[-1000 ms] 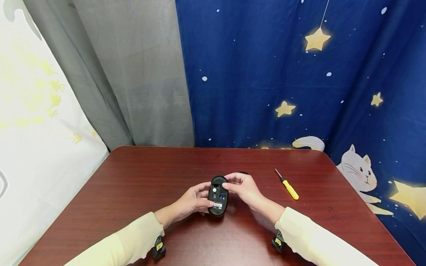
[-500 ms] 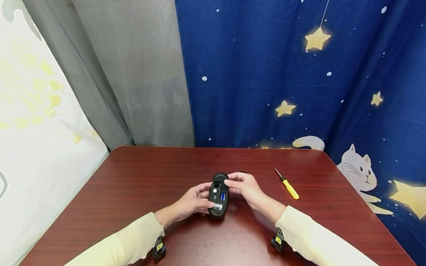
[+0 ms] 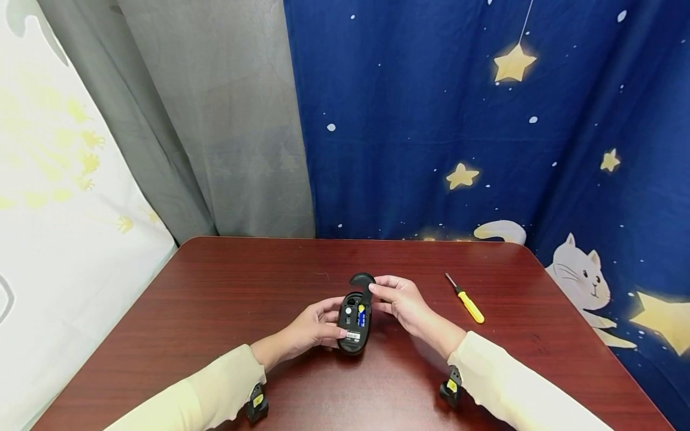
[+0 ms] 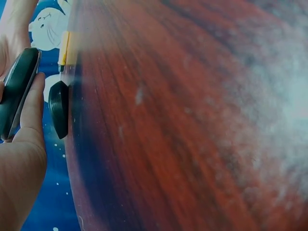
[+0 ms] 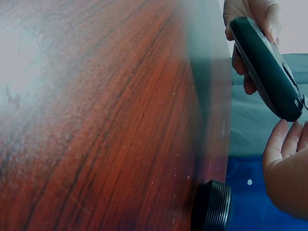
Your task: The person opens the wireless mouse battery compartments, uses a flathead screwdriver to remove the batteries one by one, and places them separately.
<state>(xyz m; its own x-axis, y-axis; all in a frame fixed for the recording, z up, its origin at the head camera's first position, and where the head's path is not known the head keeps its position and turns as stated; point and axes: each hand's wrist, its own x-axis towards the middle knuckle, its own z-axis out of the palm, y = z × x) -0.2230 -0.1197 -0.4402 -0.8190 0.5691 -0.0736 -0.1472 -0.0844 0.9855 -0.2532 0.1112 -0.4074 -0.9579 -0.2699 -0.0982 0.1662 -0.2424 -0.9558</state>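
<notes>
Left hand (image 3: 312, 326) first: it cups the black mouse (image 3: 353, 323) from the side, fingers curled round its edge, underside turned up and the whole thing lifted just clear of the surface (image 3: 215, 299). In the right wrist view the mouse hangs tilted in the air with only fingertips on it, so the hold looks light rather than firm.

Right hand (image 3: 401, 302), just across from it: thumb and fingers pinch the small black battery cover (image 3: 362, 279), which stands up at the far end of the mouse, off its seat. The open bay shows a battery (image 3: 360, 315) with blue and yellow on it, lying loose-looking in its slot beside that hand's fingertips.

The risks, as I read them: with the cover away and the mouse tilted, the battery could slide out and roll across the surface if the left hand tips any further. The cover is thin and held only by a pinch at its edge; a slip there would drop it, and if a hinge tab is still caught, pulling at an angle might snap the tab. I cannot tell whether it is fully free.

Further out, beyond the right hand, a yellow-handled screwdriver (image 3: 466, 300) lies on the surface, well apart from both hands. A small black ribbed ring (image 5: 212, 206) sits near the edge in the wrist views; a careless sleeve (image 3: 517, 389) could nudge it off.
</notes>
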